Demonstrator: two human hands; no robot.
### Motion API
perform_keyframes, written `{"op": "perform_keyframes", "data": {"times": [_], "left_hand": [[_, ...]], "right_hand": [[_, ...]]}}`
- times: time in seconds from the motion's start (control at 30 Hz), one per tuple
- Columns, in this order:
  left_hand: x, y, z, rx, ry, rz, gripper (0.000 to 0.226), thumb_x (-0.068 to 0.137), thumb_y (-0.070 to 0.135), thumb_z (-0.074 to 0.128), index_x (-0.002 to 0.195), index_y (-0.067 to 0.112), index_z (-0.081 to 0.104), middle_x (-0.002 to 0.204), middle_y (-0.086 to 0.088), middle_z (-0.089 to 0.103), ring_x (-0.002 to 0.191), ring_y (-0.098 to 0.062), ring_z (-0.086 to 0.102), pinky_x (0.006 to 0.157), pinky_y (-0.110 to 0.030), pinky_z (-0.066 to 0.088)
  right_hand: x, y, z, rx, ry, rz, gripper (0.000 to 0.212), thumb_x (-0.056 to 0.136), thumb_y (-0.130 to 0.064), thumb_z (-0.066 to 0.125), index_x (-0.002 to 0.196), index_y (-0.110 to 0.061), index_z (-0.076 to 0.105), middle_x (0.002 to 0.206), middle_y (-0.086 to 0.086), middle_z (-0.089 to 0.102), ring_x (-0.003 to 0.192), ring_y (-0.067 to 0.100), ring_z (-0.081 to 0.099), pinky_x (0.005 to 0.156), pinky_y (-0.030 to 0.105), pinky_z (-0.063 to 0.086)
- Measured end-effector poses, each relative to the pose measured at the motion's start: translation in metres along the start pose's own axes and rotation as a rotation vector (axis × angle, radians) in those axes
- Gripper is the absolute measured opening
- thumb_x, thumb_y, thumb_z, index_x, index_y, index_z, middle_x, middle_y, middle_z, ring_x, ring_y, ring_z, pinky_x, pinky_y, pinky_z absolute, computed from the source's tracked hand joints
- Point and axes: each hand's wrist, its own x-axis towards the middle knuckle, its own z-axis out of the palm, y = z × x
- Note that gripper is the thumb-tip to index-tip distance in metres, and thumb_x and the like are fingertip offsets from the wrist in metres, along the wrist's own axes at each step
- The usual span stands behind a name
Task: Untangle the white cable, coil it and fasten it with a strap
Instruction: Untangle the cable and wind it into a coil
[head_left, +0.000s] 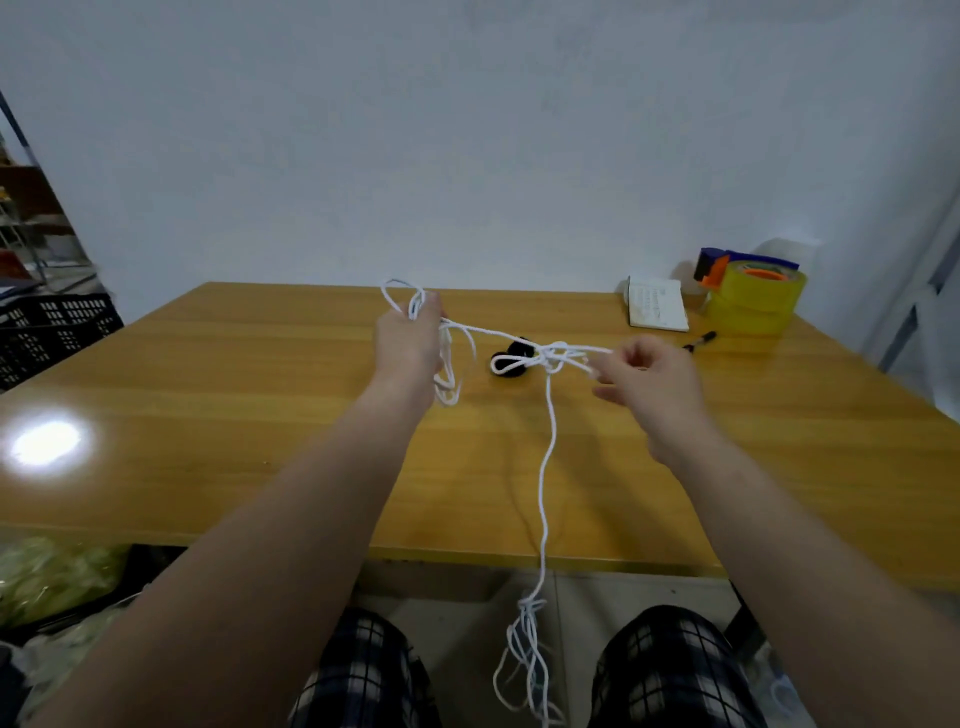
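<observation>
L hand (410, 343) raised over far-middle of bench (208, 415), back of hand to camera. Fingers curled round a bunch of white cable (548, 441) loops; some loops stick up past the fingertips, others hang below the palm.

R hand (649, 384) raised at the same height, to the right. Thumb + forefinger pinch cable strands; other fingers loosely bent, holding nothing.

Cable runs near-straight between the two hands, off the bench surface. Knot (553, 356) sits on that run, just left of R fingertips. From the knot one strand drops, crosses the front bench edge and ends in a tangled bunch (527, 649) hanging between the knees, plaid trousers (363, 670) either side.

Small black item (519, 345) on bench behind the knot; too blurred to tell what it is.

Far R corner of bench: yellow tape roll in dispenser (748, 296), white booklet (657, 310) beside it, pen (701, 340) nearer. Black crate (57, 322) off the L side of bench.
</observation>
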Motion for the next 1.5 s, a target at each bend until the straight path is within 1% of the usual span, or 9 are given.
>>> {"op": "perform_keyframes", "data": {"times": [0.23,0.4,0.53,0.77,0.97,1.07,1.13,1.27,1.5], "left_hand": [[-0.004,-0.027,0.000,0.264,-0.122,-0.021,0.032,0.097,0.028,0.050,0.073,0.007,0.059,0.055,-0.006,0.038,0.048,-0.018,0.037,0.047,-0.026,0.030],[0.009,-0.023,0.000,0.222,-0.050,-0.084,0.030,0.096,0.028,0.050,0.079,0.004,0.058,0.059,-0.008,0.042,0.051,-0.022,0.040,0.048,-0.027,0.032],[0.025,-0.012,-0.002,0.169,0.062,-0.077,0.029,0.094,0.030,0.051,0.083,0.004,0.055,0.060,-0.007,0.042,0.051,-0.022,0.039,0.058,-0.032,0.035],[0.012,-0.015,-0.002,-0.040,-0.045,-0.097,0.029,0.095,0.028,0.053,0.072,0.010,0.055,0.051,-0.001,0.039,0.041,-0.014,0.034,0.046,-0.023,0.027],[-0.008,0.005,0.000,-0.240,-0.186,-0.030,0.032,0.098,0.027,0.051,0.070,0.013,0.054,0.035,0.011,0.031,0.032,-0.006,0.026,0.037,-0.018,0.024],[-0.014,0.013,-0.001,-0.191,-0.236,0.024,0.030,0.094,0.032,0.056,0.074,0.011,0.060,0.037,0.011,0.027,0.034,-0.008,0.023,0.038,-0.019,0.022],[-0.019,0.013,-0.001,-0.106,-0.299,0.038,0.031,0.090,0.037,0.061,0.077,0.009,0.064,0.040,0.010,0.025,0.038,-0.009,0.021,0.041,-0.021,0.020],[-0.033,0.008,0.002,0.101,-0.453,0.075,0.034,0.084,0.038,0.069,0.085,0.005,0.061,0.038,0.012,0.029,0.039,-0.011,0.021,0.042,-0.023,0.020],[-0.042,0.009,0.008,0.067,-0.497,-0.144,0.047,0.086,0.051,0.060,0.082,0.004,0.067,0.045,0.006,0.025,0.041,-0.010,0.019,0.040,-0.022,0.016]], "right_hand": [[-0.002,-0.029,0.027,0.904,-0.055,0.283,0.025,0.088,-0.002,0.052,0.063,-0.005,0.054,0.069,0.010,0.058,0.067,0.021,0.059,0.069,0.031,0.051],[-0.018,-0.024,0.030,0.676,-0.162,0.192,0.036,0.093,-0.008,0.046,0.058,-0.007,0.055,0.058,0.007,0.052,0.053,0.017,0.053,0.051,0.027,0.044],[-0.021,-0.009,0.026,0.748,-0.188,0.262,0.036,0.099,-0.033,0.040,0.067,-0.017,0.039,0.045,-0.008,0.026,0.035,0.005,0.021,0.032,0.017,0.014],[-0.011,-0.014,0.023,0.724,-0.254,0.078,0.021,0.081,-0.030,0.059,0.092,-0.013,0.059,0.080,-0.002,0.055,0.079,0.012,0.054,0.075,0.030,0.042],[-0.010,-0.009,0.021,0.296,-0.442,0.006,0.082,0.080,-0.013,0.068,0.146,-0.034,0.024,0.127,-0.003,0.049,0.107,0.015,0.060,0.098,0.038,0.047],[-0.013,-0.012,0.023,0.230,-0.438,-0.009,0.097,0.072,-0.028,0.067,0.150,-0.021,0.010,0.107,0.010,0.065,0.100,0.025,0.063,0.094,0.041,0.050],[-0.014,-0.016,0.027,0.222,-0.395,-0.028,0.083,0.081,-0.029,0.060,0.148,-0.015,0.014,0.094,0.014,0.069,0.087,0.028,0.064,0.087,0.044,0.054],[-0.015,-0.022,0.031,0.217,-0.390,-0.054,0.041,0.100,-0.030,0.036,0.141,-0.025,0.033,0.079,0.012,0.067,0.059,0.026,0.059,0.057,0.037,0.056],[-0.017,-0.022,0.031,0.111,-0.426,-0.105,0.040,0.102,-0.025,0.033,0.141,-0.038,0.034,0.054,-0.001,0.055,0.042,0.013,0.045,0.037,0.022,0.034]]}}
